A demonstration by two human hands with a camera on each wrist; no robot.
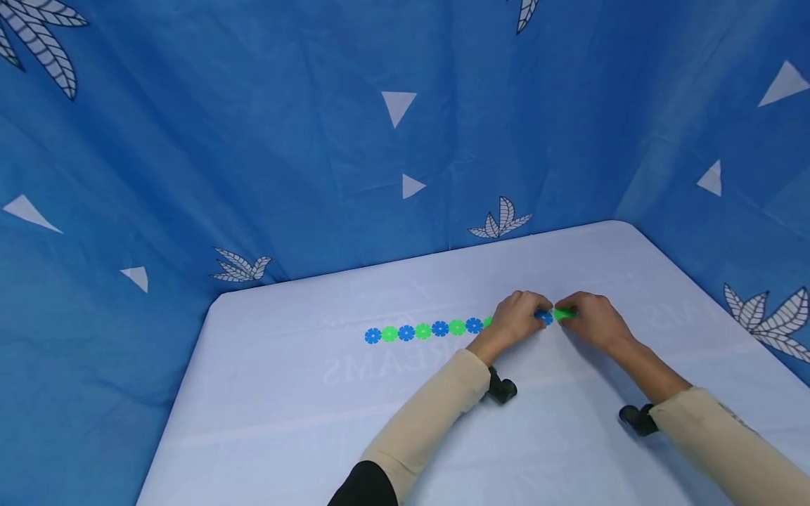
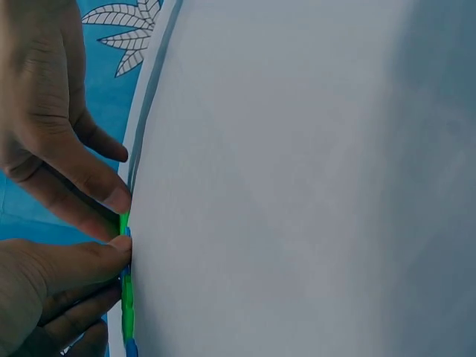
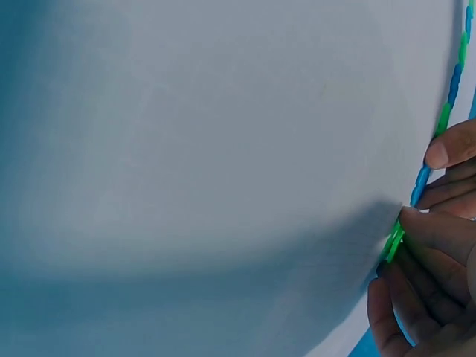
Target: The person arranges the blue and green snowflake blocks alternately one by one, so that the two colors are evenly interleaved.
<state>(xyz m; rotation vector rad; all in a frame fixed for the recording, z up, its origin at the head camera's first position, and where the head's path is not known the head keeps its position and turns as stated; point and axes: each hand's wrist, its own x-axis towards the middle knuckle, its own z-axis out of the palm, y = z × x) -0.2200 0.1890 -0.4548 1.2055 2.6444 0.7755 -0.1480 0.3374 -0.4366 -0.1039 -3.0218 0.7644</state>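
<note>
A row of alternating blue and green notched discs (image 1: 440,328) lies across the white table, its right part passing behind my left hand (image 1: 515,320). That hand pinches the blue disc (image 1: 544,317) at the row's right end between thumb and fingers. Just right of it, my right hand (image 1: 597,320) pinches a green disc (image 1: 563,313), whose edge meets the blue one. In the right wrist view the discs appear edge-on, with the green disc (image 3: 394,242) between my right thumb and fingers. A dark bit at its lower end is partly hidden by the fingers.
The white table (image 1: 266,393) has rounded back corners. Behind and beside it hangs a blue curtain (image 1: 342,140) with leaf and triangle prints. Black wrist devices (image 1: 503,388) stick out below both forearms, close over the tabletop.
</note>
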